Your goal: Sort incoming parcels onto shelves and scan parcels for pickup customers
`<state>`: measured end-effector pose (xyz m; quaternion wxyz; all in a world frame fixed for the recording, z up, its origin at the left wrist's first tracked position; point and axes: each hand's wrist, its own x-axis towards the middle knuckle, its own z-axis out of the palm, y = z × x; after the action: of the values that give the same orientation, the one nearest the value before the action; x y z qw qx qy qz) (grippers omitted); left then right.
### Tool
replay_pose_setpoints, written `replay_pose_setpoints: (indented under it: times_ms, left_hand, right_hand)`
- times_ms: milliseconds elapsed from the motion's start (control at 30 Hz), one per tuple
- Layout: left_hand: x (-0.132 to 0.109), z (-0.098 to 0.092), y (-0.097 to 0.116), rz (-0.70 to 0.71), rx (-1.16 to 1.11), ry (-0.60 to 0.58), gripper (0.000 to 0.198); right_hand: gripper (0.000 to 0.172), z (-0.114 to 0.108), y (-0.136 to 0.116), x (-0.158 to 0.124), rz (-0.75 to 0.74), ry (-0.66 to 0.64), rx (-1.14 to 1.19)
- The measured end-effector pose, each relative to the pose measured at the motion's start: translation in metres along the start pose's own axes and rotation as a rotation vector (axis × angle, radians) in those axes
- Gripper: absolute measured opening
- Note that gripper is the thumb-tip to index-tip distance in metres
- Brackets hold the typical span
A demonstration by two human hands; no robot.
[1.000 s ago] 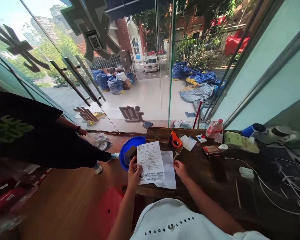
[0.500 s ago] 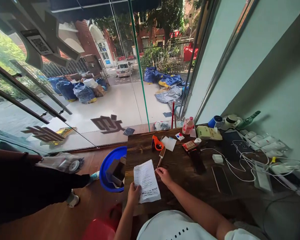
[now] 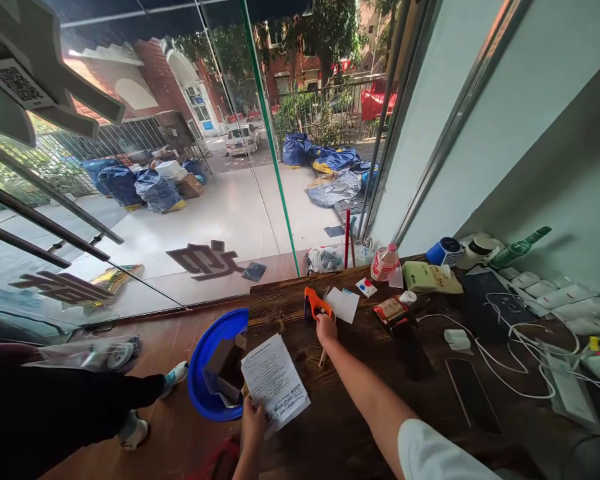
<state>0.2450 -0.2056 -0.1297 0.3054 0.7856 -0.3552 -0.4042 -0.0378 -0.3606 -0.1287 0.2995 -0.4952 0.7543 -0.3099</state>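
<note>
A printed sheet of paper [image 3: 275, 380] is held at its lower left edge by my left hand [image 3: 254, 421], thumb on top. My right hand [image 3: 327, 329] is closed at the near end of an orange tape dispenser [image 3: 312, 297], which has a ring-shaped part; the fingertips are partly hidden. From under this hand sticks out the end of a slim brown-handled tool [image 3: 323, 360], whose kind I cannot make out. A blank white sheet [image 3: 345, 305] lies just right of the dispenser.
On the dark wooden table [image 3: 285, 310] lie a small box [image 3: 366, 287], a red packet [image 3: 391, 310], a phone [image 3: 473, 395] and white cables. A pink bottle [image 3: 385, 263] stands at the back. Left of the table are a blue tub [image 3: 194, 380] with cardboard and a person's legs [image 3: 130, 393].
My right hand has gone from beside the printed sheet forward to the orange tape dispenser. The sheet, in my left hand, has shifted left and tilted. The camera view has shifted.
</note>
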Motion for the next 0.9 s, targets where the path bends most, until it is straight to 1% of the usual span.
replay_pose_setpoints:
  times_ms: [67,133,167,233,300,367,433,467,533,600,633,667,700,767,800,833,900]
  left_hand:
    - [0.018,0.004,0.004,-0.025,-0.018,0.002,0.042]
    - [0.038,0.015,0.014,-0.029,-0.025,-0.008,0.048]
    - [0.049,0.025,0.023,-0.018,-0.031,-0.024,0.051]
    - [0.07,0.05,0.044,0.022,-0.054,-0.08,0.054]
    - [0.087,0.079,0.068,0.069,-0.075,-0.137,0.053]
    - [0.098,0.102,0.087,0.102,-0.061,-0.155,0.045]
    - [0.099,0.115,0.096,0.118,-0.006,-0.146,0.036]
    - [0.096,0.116,0.096,0.123,0.028,-0.145,0.033]
    - [0.08,0.108,0.088,0.135,0.094,-0.164,0.034]
    - [0.055,0.088,0.071,0.149,0.148,-0.203,0.042]
    - [0.041,0.074,0.06,0.154,0.17,-0.223,0.046]
    - [0.026,0.059,0.047,0.155,0.192,-0.238,0.048]
    - [0.012,0.043,0.033,0.146,0.22,-0.237,0.05]
    - [-0.013,0.011,0.002,0.134,0.262,-0.226,0.043]
    - [-0.024,-0.003,-0.014,0.113,0.298,-0.194,0.039]
    - [-0.032,-0.014,-0.03,0.105,0.334,-0.196,0.037]
    - [-0.045,-0.029,-0.054,0.124,0.379,-0.235,0.041]
  right_hand:
    - [0.027,-0.006,0.009,-0.003,-0.065,0.03,0.021]
    - [0.031,-0.014,0.015,-0.011,-0.129,0.057,0.057]
    - [0.032,-0.017,0.016,-0.016,-0.16,0.064,0.077]
    - [0.032,-0.019,0.015,-0.025,-0.221,0.057,0.113]
    - [0.031,-0.015,0.012,-0.031,-0.273,0.029,0.137]
    - [0.03,-0.005,0.01,-0.034,-0.299,0.0,0.145]
    - [0.032,0.008,0.009,-0.034,-0.292,-0.015,0.141]
    - [0.036,0.014,0.009,-0.034,-0.283,-0.017,0.137]
    - [0.047,0.022,0.013,-0.037,-0.268,-0.015,0.132]
    - [0.056,0.023,0.022,-0.044,-0.252,0.001,0.126]
    - [0.054,0.019,0.029,-0.051,-0.237,0.016,0.121]
    - [0.047,0.013,0.039,-0.06,-0.21,0.037,0.112]
    - [0.035,0.004,0.05,-0.071,-0.172,0.065,0.099]
    - [0.012,-0.022,0.079,-0.1,-0.064,0.148,0.06]
    - [0.014,-0.038,0.096,-0.117,0.005,0.204,0.035]
    - [0.022,-0.056,0.114,-0.134,0.08,0.27,0.009]
    - [0.034,-0.096,0.148,-0.17,0.244,0.418,-0.043]
